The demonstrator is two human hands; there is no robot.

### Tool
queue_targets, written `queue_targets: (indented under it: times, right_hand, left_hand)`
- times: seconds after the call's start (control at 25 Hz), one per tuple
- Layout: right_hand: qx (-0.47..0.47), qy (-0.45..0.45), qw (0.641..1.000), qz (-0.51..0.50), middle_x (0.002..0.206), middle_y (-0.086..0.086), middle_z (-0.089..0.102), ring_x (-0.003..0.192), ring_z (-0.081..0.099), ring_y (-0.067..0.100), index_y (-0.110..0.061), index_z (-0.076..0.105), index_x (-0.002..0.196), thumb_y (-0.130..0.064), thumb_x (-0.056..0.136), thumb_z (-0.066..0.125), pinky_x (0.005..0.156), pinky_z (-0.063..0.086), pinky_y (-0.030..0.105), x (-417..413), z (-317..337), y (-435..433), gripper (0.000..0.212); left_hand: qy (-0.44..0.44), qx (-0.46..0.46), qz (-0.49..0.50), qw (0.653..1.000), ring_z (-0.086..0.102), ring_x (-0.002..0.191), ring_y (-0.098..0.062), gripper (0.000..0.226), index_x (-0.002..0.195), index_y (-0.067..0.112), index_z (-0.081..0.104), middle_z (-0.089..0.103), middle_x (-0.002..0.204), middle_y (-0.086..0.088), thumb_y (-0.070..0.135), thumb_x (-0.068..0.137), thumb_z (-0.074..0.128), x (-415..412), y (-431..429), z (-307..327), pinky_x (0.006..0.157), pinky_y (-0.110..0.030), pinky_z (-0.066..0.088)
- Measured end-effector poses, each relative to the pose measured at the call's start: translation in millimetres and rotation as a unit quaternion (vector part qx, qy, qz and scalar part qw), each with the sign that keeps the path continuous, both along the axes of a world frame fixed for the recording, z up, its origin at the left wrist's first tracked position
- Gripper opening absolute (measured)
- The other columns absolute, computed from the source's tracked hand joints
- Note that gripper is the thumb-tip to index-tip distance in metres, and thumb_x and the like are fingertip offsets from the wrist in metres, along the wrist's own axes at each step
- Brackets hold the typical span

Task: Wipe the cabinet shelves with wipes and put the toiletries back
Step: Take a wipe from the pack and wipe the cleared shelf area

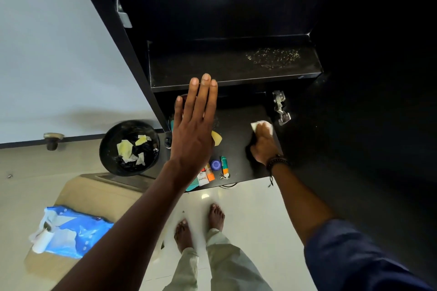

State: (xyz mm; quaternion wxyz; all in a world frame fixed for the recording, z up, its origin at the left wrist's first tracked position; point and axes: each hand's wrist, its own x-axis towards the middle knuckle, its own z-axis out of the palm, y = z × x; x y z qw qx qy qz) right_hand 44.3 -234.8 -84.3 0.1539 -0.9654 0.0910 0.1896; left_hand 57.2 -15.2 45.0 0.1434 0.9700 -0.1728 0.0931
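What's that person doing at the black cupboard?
A person is cleaning the cabinet. The right hand holds a white wipe down on the lower shelf, while the left hand is raised, open and empty. Toiletries lie on that shelf's left side. The upper shelf shows pale specks, and used wipes sit in the bin.

The left hand [194, 130] stands at mid-frame on a bare arm stretched from the lower left, back to the camera, fingers straight and close together, holding nothing — the right hand [263, 146], right of centre, curls its fingers down over a white wipe [262, 124], a dark beaded band [277, 162] at its wrist.
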Motion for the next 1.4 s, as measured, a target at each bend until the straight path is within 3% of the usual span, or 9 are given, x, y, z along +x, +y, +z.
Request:
queue_targets:
  times: [0.12, 0.28, 0.44, 0.64, 0.8, 1.0, 1.16, 1.32, 1.4]
  right_hand:
    - [0.115, 0.007, 0.993, 0.031, 0.159, 0.015, 0.009, 0.148, 0.009, 0.030, -0.003, 0.017, 0.149, 0.000, 0.092, 0.043, 0.121, 0.013, 0.035, 0.2, 0.7, 29.6, 0.063]
    - [0.128, -0.052, 0.984, 0.111, 0.152, 0.011, 0.032, 0.142, 0.030, 0.031, -0.011, 0.038, 0.144, -0.010, 0.090, 0.040, 0.115, 0.030, 0.042, -54.7, -8.7, 31.5, 0.053]
    - [0.084, -0.034, 0.994, -0.059, 0.155, 0.010, 0.029, 0.137, 0.036, 0.038, -0.016, 0.035, 0.146, -0.007, 0.090, 0.043, 0.112, 0.033, 0.051, -47.3, -7.9, 2.8, 0.057]
    - [0.145, 0.029, 0.989, -0.014, 0.160, 0.011, 0.006, 0.149, 0.005, 0.029, -0.015, 0.023, 0.150, -0.004, 0.095, 0.042, 0.120, 0.008, 0.041, 13.5, -2.4, 44.7, 0.059]
    - [0.114, 0.011, 0.991, 0.074, 0.161, 0.003, 0.011, 0.149, 0.008, 0.021, -0.025, 0.029, 0.149, -0.006, 0.094, 0.042, 0.119, 0.006, 0.043, -10.4, -2.9, 57.8, 0.059]
    - [0.049, -0.075, 0.990, -0.109, 0.149, 0.021, 0.037, 0.140, 0.031, 0.039, -0.005, 0.042, 0.141, -0.021, 0.084, 0.030, 0.112, 0.029, 0.057, -92.1, -11.0, -15.7, 0.061]
    - [0.037, -0.083, 0.996, 0.016, 0.144, 0.023, 0.043, 0.134, 0.038, 0.041, -0.001, 0.043, 0.139, -0.027, 0.085, 0.024, 0.107, 0.030, 0.054, -103.8, -14.3, 4.4, 0.063]
    - [0.038, -0.086, 0.992, -0.088, 0.145, 0.021, 0.042, 0.134, 0.040, 0.042, -0.002, 0.044, 0.140, -0.024, 0.085, 0.026, 0.105, 0.037, 0.059, -112.3, -14.4, 5.1, 0.062]
    - [0.023, -0.099, 0.994, 0.037, 0.148, 0.016, 0.039, 0.136, 0.039, 0.037, -0.007, 0.041, 0.143, -0.019, 0.086, 0.029, 0.106, 0.039, 0.054, -125.7, -17.9, 12.6, 0.059]
  left_hand:
    - [-0.012, 0.008, 0.010, 1.000, -0.006, 0.148, -0.022, 0.102, 0.153, 0.015, 0.003, -0.001, 0.161, -0.004, -0.004, 0.074, 0.066, -0.5, 0.5, -1.1, 0.118, -0.050, 0.018]
    - [-0.013, 0.020, 0.007, 1.000, -0.006, 0.148, -0.022, 0.098, 0.153, 0.016, 0.002, -0.002, 0.161, -0.004, 0.002, 0.079, 0.065, -1.2, 1.1, 0.0, 0.117, -0.051, 0.019]
    - [-0.020, 0.019, 0.022, 0.999, -0.004, 0.148, -0.023, 0.093, 0.152, 0.014, 0.005, 0.001, 0.161, -0.006, 0.007, 0.081, 0.064, -1.6, -3.5, -0.4, 0.119, -0.048, 0.017]
    - [-0.031, 0.019, 0.032, 0.999, -0.006, 0.148, -0.023, 0.093, 0.152, 0.014, 0.003, 0.000, 0.161, -0.006, 0.007, 0.082, 0.063, -1.8, -5.6, -4.0, 0.119, -0.047, 0.014]
    - [-0.037, 0.027, 0.027, 0.999, -0.005, 0.148, -0.023, 0.092, 0.153, 0.015, 0.002, 0.000, 0.161, -0.005, 0.008, 0.084, 0.063, -1.1, -3.5, -4.6, 0.118, -0.049, 0.020]
    - [-0.033, 0.021, 0.027, 0.999, -0.002, 0.148, -0.024, 0.089, 0.152, 0.013, 0.008, 0.005, 0.161, -0.007, 0.010, 0.083, 0.063, -1.2, -4.6, -0.5, 0.119, -0.046, 0.014]
    - [-0.030, 0.012, 0.027, 0.999, -0.002, 0.148, -0.025, 0.085, 0.152, 0.012, 0.007, 0.005, 0.161, -0.007, 0.007, 0.084, 0.059, -3.6, -7.7, 0.6, 0.118, -0.044, 0.010]
    - [-0.034, 0.027, 0.018, 0.999, 0.001, 0.148, -0.026, 0.087, 0.152, 0.014, 0.007, 0.006, 0.160, -0.008, 0.015, 0.084, 0.062, -1.0, -2.8, -0.4, 0.117, -0.051, 0.017]
    - [-0.034, 0.033, 0.019, 0.999, 0.002, 0.148, -0.027, 0.087, 0.152, 0.013, 0.007, 0.006, 0.160, -0.008, 0.019, 0.085, 0.062, -0.4, -3.3, -1.8, 0.117, -0.053, 0.017]
